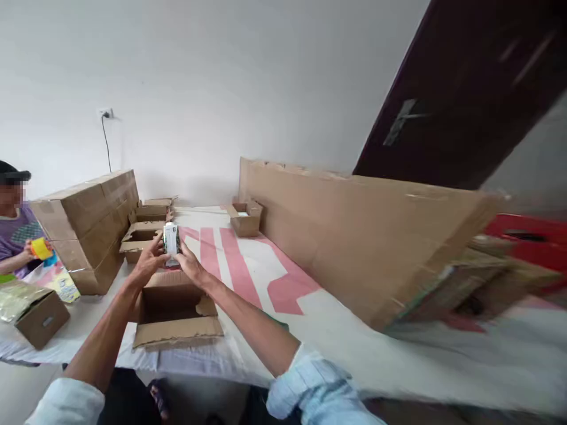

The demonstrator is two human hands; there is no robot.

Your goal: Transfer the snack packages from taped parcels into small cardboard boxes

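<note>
Both my hands hold a small white and green carton [170,241] upright above an open cardboard box [175,311]. My left hand [149,262] grips the carton's left side with curled fingers. My right hand [188,264] grips its right side. The open box sits on a white cloth with pink stripes [248,277], its flaps folded outward and its inside looking bare.
Stacked closed cardboard boxes [91,221] and several small open boxes [144,233] stand at the left. A long cardboard sheet [354,236] stands on edge at the right. Another small open box [245,217] sits beyond. A person [18,236] at far left holds a yellow object.
</note>
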